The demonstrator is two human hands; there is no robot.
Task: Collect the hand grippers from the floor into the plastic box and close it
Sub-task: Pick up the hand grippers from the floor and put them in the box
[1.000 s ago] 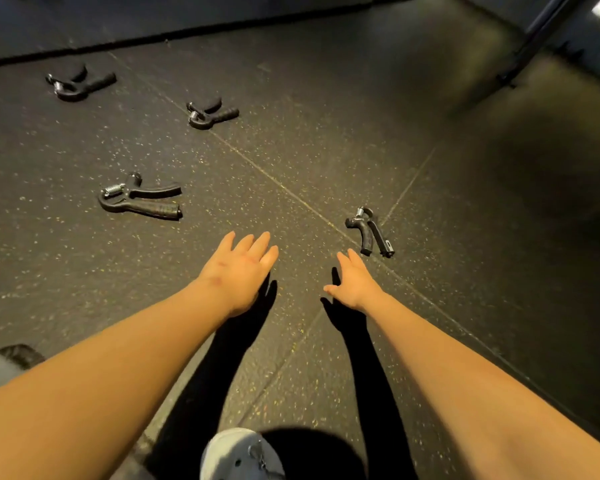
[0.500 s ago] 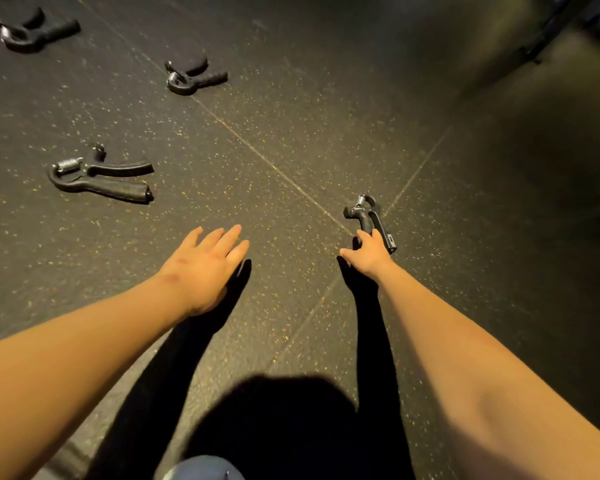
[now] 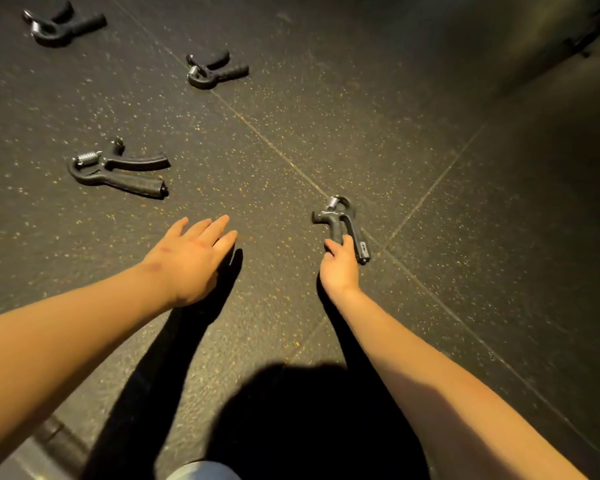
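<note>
On the floor, at 12 o'clock from the right hand: the nearest hand gripper (image 3: 343, 221), black, with its spring end pointing away to 12 and both handles pointing back toward the person. It lies just beside the crossing of two seams (image 3: 274, 147).
Right hand (image 3: 340, 268): stretched forward and low, with thumb and forefinger pinching the tip of that gripper's left handle. The right handle runs free just beside the fingers at 1 o'clock. I cannot tell whether the tool has left the ground.
Left hand (image 3: 191, 258): palm down, fingers straight and a little spread, holding nothing.
Second hand gripper (image 3: 118, 171): at 10 o'clock from the left hand and apart from it. It lies flat, with the spring end at 9 and the handles splayed toward 3.
Third hand gripper (image 3: 215, 71): at 12 o'clock from the left hand, well apart, beside a seam, with its handles toward 3.
Fourth hand gripper (image 3: 61, 24): at 11 o'clock, in the far corner of the view, with its handles toward 2.
Floor (image 3: 378, 109): dark rubber tiles flecked with pale specks.
Shadows (image 3: 174, 334): dark and sharp, falling just under both forearms and pooling at 6 o'clock.
</note>
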